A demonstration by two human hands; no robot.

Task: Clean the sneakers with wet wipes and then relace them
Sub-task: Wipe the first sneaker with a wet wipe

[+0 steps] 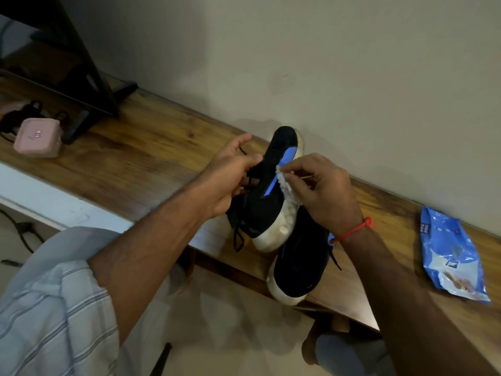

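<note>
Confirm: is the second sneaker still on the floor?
No, the second sneaker lies on the wooden shelf, just below the one the left hand holds up.

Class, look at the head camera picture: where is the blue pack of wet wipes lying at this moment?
The blue wet wipes pack lies on the wooden shelf at the far right of the head view, close to the wall, to the right of the second sneaker and the right hand.

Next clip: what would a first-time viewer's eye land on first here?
Centre frame, the left hand grips a black sneaker by its laces while the right hand pinches a white wet wipe against its side. A second sneaker lies below on the wooden shelf, with a blue wipes pack at right.
</note>
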